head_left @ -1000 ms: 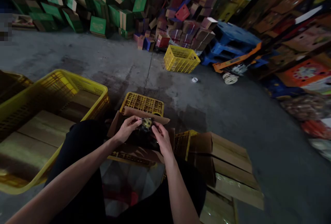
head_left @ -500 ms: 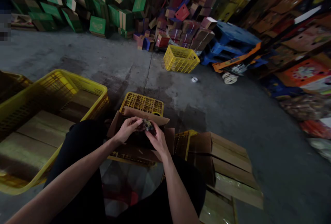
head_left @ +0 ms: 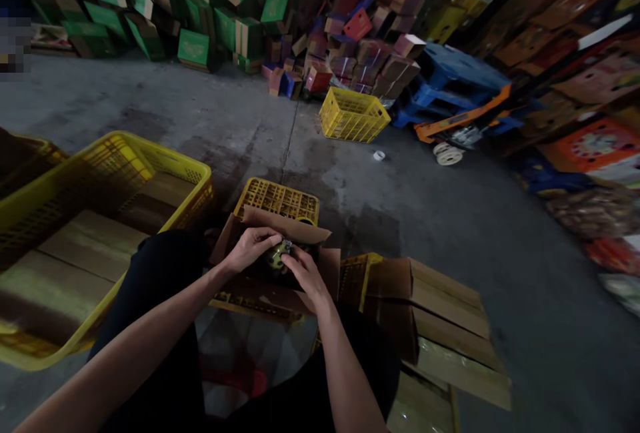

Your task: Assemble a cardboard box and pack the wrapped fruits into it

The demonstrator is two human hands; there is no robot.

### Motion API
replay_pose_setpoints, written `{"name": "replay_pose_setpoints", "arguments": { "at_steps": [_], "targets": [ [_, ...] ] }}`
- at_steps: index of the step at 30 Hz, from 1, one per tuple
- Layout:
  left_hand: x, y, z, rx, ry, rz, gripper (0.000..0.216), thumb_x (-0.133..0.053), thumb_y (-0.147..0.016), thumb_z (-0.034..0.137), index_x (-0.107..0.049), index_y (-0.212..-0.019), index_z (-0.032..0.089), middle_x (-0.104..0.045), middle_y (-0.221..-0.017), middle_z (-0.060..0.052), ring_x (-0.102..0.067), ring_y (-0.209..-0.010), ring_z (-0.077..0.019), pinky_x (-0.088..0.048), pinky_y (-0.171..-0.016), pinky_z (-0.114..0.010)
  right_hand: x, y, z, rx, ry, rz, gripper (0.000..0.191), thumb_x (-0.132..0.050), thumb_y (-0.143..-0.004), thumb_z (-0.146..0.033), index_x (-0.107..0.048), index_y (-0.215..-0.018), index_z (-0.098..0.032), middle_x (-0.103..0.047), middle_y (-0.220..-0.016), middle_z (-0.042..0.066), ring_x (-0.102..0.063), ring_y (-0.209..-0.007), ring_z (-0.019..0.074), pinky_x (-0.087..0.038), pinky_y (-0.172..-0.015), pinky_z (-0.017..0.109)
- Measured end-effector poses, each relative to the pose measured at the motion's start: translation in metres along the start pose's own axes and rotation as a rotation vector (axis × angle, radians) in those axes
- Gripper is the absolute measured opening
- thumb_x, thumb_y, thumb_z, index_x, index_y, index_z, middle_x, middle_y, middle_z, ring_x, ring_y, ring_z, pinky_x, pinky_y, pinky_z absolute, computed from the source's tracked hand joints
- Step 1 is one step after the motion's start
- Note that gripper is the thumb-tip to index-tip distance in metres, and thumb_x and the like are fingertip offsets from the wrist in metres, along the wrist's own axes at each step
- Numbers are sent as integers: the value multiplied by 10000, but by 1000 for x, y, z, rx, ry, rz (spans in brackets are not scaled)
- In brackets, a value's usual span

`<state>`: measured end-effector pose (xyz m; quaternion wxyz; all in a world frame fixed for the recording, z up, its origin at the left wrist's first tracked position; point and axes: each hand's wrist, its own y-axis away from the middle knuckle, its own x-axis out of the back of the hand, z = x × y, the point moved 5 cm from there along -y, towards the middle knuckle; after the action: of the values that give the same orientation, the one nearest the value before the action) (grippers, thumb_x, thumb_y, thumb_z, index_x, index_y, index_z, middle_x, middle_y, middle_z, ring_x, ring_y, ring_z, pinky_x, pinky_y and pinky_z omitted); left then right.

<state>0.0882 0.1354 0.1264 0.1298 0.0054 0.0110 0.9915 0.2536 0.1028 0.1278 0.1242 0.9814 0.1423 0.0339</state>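
Between my fingertips is a small rounded yellow-green object [head_left: 277, 256] with a dark, grey-tipped upper part; its kind is too dim to make out. My left hand [head_left: 250, 248] pinches it from the left with thumb and fingers. From the right, my right hand [head_left: 306, 271] grips it, fingertips against its side. Both hands are over an open cardboard box [head_left: 285, 225] with its flaps folded outward, and the dark contents below are hidden. The box rests on an upturned yellow plastic crate [head_left: 260, 194] between my knees.
A large yellow crate [head_left: 207, 176] with closed cartons stands at my left. Cardboard cartons [head_left: 450, 299] are at my right. Ahead are a yellow crate [head_left: 355, 116], a white roll [head_left: 379, 155], an orange pallet jack [head_left: 465, 116], blue pallets [head_left: 465, 69] and heaped green boxes [head_left: 194, 49].
The held object has turned, so its yellow-green side now shows where a dark, mottled side was. My hands have dipped slightly. The whole view has shifted a little to the right.
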Motion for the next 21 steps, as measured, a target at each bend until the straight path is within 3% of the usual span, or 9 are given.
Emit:
{"name": "replay_pose_setpoints", "arguments": {
  "at_steps": [7, 16, 21],
  "targets": [
    [3, 0, -5, -28, -64, 72, 322, -643, -884, 464, -774, -882, 170, -743, -828, -33, -643, -779, -200, -471, -717, -263, 12, -5, -1, 45, 9, 142, 397, -739, -804, -390, -717, -1187, -287, -718, -1221, 30, -669, -1081, 236, -543, -899, 332],
    [-4, 1, -9, -48, -129, 4, 313, -635, -885, 466, -757, -853, 179, -721, -799, -33, -628, -774, -199, -465, -715, -267, 21, -4, 4, 133, 129, 226, 214, -707, -827, -418, -762, -957, -258, -753, -933, 19, -681, -876, 223, -539, -825, 333],
    [-7, 1, -10, -27, -64, -14, 334, -628, -892, 477, -753, -890, 168, -722, -829, -37, -631, -785, -194, -475, -735, -271, 22, -3, 4, 170, 146, 257, 186, -690, -839, -414, -726, -924, -252, -718, -884, 2, -653, -813, 195, -517, -771, 293]
  ]
}}
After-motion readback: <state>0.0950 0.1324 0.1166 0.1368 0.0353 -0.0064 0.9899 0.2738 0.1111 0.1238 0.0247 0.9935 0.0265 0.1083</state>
